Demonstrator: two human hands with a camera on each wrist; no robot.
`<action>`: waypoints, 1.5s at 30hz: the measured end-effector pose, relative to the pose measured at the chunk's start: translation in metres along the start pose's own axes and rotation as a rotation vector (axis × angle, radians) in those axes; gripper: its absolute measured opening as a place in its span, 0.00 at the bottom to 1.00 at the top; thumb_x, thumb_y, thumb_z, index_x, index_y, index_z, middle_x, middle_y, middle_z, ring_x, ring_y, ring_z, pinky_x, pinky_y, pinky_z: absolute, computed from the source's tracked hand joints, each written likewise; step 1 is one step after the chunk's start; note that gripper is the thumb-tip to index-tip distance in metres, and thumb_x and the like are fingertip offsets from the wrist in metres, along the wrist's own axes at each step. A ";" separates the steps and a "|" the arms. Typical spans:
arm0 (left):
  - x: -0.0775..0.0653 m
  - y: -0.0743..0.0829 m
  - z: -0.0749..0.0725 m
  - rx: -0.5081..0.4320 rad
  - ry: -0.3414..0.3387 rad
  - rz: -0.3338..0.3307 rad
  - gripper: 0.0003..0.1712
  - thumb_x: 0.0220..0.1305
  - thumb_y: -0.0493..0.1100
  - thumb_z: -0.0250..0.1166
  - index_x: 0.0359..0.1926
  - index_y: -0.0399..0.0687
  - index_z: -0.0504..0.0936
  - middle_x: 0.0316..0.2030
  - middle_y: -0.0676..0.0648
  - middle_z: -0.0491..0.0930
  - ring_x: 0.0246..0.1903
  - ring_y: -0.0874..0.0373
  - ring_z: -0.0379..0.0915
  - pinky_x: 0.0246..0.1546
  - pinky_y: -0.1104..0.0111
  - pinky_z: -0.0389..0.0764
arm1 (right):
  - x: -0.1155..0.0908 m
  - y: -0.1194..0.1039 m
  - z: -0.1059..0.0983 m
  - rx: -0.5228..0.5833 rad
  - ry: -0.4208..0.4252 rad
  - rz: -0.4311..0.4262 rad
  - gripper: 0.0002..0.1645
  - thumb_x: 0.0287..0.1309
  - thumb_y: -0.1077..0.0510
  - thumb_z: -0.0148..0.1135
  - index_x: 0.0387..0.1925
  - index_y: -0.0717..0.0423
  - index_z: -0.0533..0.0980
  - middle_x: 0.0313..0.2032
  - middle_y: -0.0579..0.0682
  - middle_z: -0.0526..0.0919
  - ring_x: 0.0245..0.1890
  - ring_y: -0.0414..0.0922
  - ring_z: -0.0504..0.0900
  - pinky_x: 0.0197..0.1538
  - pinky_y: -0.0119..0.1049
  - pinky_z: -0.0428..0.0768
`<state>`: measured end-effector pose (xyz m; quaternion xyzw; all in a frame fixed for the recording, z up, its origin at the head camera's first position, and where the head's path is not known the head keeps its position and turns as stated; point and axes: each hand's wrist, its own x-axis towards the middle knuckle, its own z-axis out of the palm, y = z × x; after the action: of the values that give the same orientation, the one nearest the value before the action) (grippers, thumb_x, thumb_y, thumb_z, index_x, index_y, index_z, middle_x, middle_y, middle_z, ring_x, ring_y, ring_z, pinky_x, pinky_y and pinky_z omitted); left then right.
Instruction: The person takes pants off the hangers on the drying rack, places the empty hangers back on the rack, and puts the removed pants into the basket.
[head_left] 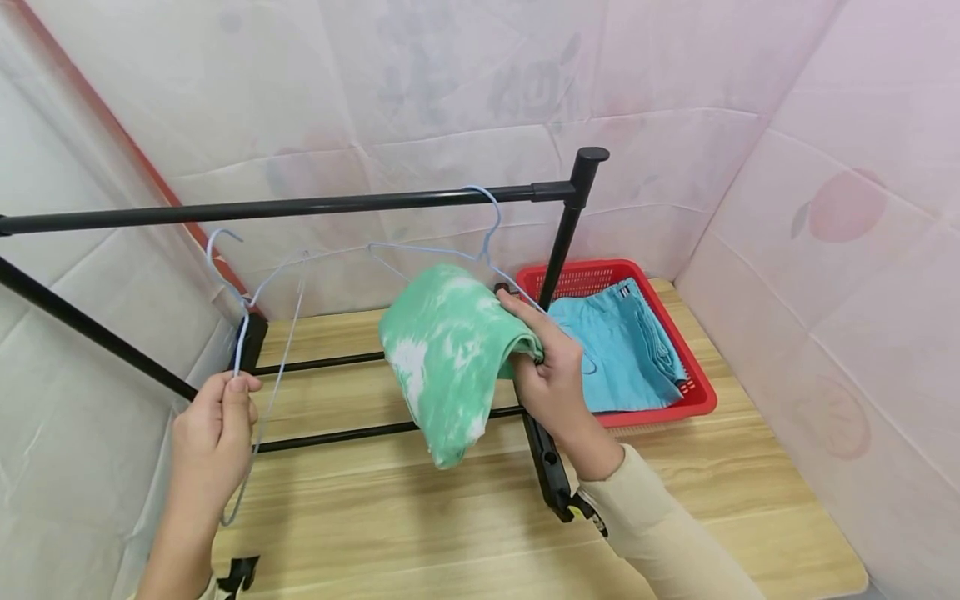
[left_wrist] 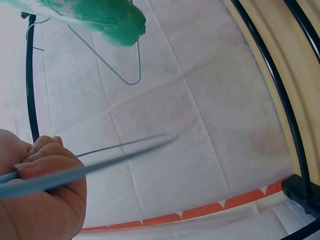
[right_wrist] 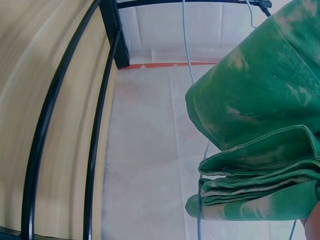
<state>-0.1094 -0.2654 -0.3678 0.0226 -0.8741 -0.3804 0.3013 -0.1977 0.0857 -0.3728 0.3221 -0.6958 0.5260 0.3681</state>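
Note:
My left hand [head_left: 217, 425] pinches a thin light-blue wire hanger [head_left: 242, 329] by one sloping side below its hook. The hook points up, off the rail, and the hanger's long bar slants down beside the wrist. In the left wrist view the blurred hanger wire [left_wrist: 100, 167] crosses in front of the fingers. A folded green-and-white tie-dyed cloth garment [head_left: 450, 358] is gripped at its right edge by my right hand [head_left: 551, 375]. Its stacked layers show in the right wrist view, where the garment [right_wrist: 260, 95] hides most of that hand.
A black clothes rack's top rail [head_left: 337, 202] spans the view, with a second blue hanger [head_left: 497, 217] hooked near its right end, behind the garment. On the wooden table [head_left: 360, 508], right of the rack, stands a red basket [head_left: 701, 392] holding folded light-blue clothing [head_left: 622, 350].

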 end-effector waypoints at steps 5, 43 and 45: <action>-0.001 0.000 0.000 -0.015 -0.005 0.001 0.17 0.78 0.43 0.50 0.38 0.36 0.80 0.17 0.54 0.69 0.13 0.68 0.59 0.15 0.75 0.62 | -0.007 0.000 0.002 -0.023 -0.019 -0.048 0.28 0.58 0.76 0.46 0.58 0.65 0.78 0.57 0.59 0.82 0.60 0.52 0.80 0.57 0.34 0.77; -0.005 0.003 0.001 -0.015 -0.016 0.022 0.14 0.78 0.40 0.51 0.39 0.38 0.81 0.18 0.54 0.70 0.15 0.69 0.61 0.20 0.76 0.63 | -0.092 0.028 -0.034 -0.384 -0.587 -0.629 0.21 0.78 0.63 0.40 0.58 0.58 0.79 0.59 0.59 0.80 0.59 0.55 0.81 0.56 0.51 0.80; -0.006 0.003 0.001 -0.013 -0.017 0.017 0.14 0.78 0.40 0.51 0.40 0.38 0.81 0.17 0.54 0.70 0.15 0.69 0.60 0.20 0.76 0.63 | -0.097 0.031 -0.037 -0.380 -0.639 -0.644 0.22 0.79 0.63 0.38 0.59 0.58 0.78 0.59 0.58 0.80 0.59 0.54 0.80 0.57 0.50 0.80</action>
<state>-0.1047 -0.2607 -0.3691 0.0101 -0.8744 -0.3836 0.2971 -0.1664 0.1346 -0.4643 0.5934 -0.7224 0.1243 0.3325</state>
